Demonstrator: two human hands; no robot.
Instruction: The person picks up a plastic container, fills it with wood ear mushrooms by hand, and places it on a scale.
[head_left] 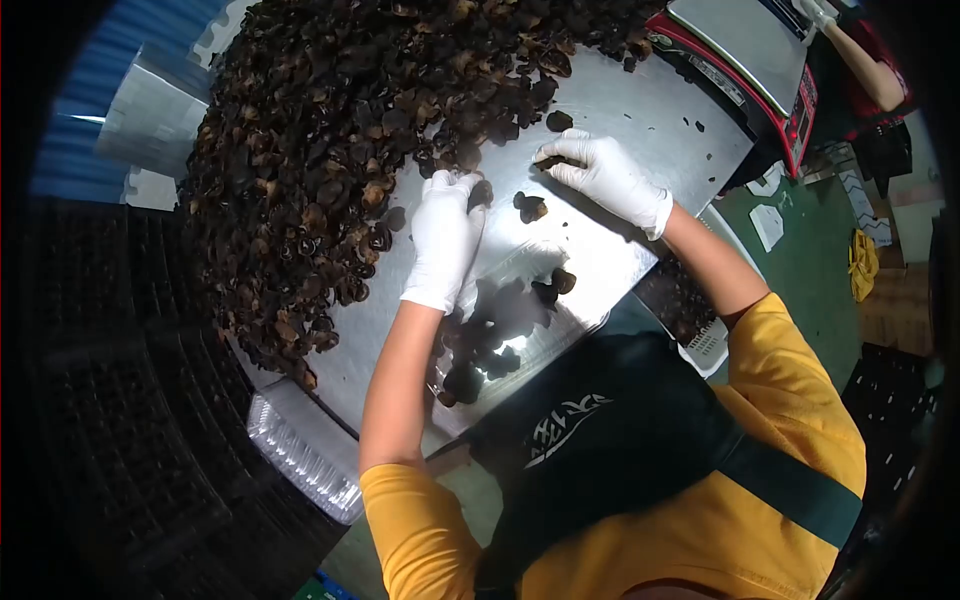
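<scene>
Dark brown, curled pieces that look like wood ear mushrooms lie in a large heap (330, 130) on a metal table (640, 100). My left hand (443, 240), white-gloved, is at the heap's near edge, its fingers closed around a dark mushroom piece (481, 193). Over the bare metal to the right, my gloved right hand (610, 182) pinches a small dark piece (547, 163) between thumb and fingers. A loose mushroom piece (530, 207) lies between the hands. Close to my apron is a clear plastic tray (520, 372) with several pieces in it.
Stacked clear plastic trays (300, 450) stand at the table's left edge. A red scale (735, 85) is at the far right, with another person's arm (865, 70) beyond it. A white basket (705, 345) holding dark bits sits below the right edge. Black crates (120, 400) fill the left.
</scene>
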